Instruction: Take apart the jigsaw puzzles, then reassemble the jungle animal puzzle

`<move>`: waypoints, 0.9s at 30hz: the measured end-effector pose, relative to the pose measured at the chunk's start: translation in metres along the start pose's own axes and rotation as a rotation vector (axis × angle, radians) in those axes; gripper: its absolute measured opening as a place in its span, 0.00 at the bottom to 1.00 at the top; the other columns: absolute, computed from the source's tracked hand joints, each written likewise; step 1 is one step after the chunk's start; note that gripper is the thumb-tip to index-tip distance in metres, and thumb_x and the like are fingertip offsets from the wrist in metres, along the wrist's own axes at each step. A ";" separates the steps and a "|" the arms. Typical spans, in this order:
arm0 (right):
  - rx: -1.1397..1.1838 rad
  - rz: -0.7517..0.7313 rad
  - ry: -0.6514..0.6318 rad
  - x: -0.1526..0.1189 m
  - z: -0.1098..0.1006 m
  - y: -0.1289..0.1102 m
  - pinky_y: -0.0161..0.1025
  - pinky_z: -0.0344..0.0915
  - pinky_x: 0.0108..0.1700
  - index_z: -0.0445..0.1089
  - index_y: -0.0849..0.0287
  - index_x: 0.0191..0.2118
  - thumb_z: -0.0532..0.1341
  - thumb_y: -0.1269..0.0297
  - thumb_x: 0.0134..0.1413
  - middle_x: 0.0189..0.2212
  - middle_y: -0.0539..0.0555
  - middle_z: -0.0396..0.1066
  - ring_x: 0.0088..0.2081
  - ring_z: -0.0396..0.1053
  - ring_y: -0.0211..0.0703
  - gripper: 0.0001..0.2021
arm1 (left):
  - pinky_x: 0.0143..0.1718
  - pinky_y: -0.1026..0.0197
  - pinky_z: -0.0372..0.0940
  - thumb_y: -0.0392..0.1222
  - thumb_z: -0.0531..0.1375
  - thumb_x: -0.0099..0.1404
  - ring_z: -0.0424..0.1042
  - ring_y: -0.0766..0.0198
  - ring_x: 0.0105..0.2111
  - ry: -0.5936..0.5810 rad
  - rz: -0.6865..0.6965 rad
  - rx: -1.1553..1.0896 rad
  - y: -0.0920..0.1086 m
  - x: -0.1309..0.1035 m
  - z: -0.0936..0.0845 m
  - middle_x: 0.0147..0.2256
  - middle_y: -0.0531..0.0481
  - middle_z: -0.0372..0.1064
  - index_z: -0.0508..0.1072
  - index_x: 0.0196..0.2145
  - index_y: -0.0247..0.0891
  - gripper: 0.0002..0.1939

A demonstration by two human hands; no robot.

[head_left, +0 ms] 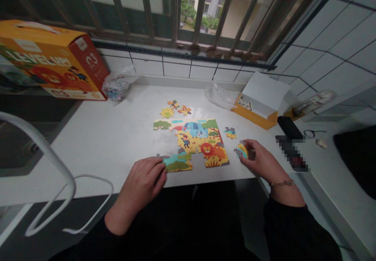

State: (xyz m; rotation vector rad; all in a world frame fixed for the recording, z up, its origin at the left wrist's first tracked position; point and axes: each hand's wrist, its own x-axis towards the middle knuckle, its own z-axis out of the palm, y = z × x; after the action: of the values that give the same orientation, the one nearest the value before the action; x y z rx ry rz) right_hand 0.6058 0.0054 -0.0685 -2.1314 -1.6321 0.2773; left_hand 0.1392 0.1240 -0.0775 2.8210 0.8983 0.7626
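Note:
A partly assembled jigsaw puzzle (pixel 194 135) with elephants and lions lies on the white table. It has gaps at its left side and along the bottom edge. My left hand (pixel 147 177) rests at the puzzle's lower left corner, fingers stretched over the end of the green and blue section. Between thumb and fingers, my right hand (pixel 258 157) pinches a puzzle piece (pixel 241 150) in yellow, blue and grey, to the right of the puzzle. Another loose piece (pixel 230 132) lies just above that hand. Three loose pieces, among them a yellow one (pixel 167 112), lie beyond the puzzle.
An orange puzzle box (pixel 55 63) and a bag of pieces (pixel 119 85) stand at the back left. Back right are a clear plastic bag (pixel 219 96) and an open white-and-orange box (pixel 258 100). A white curved tube (pixel 58 159) crosses the left foreground.

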 end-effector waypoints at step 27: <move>0.295 -0.731 -0.268 0.073 0.124 -0.254 0.53 0.71 0.65 0.69 0.56 0.59 0.68 0.76 0.59 0.56 0.62 0.74 0.60 0.72 0.55 0.23 | 0.41 0.48 0.73 0.36 0.57 0.77 0.78 0.51 0.41 0.050 -0.010 -0.007 0.008 -0.004 -0.002 0.40 0.43 0.79 0.75 0.41 0.39 0.07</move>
State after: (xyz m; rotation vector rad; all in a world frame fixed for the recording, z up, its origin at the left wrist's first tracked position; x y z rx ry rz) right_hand 0.3551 0.1548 -0.0543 -1.2148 -2.2289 0.5351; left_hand 0.1398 0.1156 -0.0758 2.8008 0.9144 0.8374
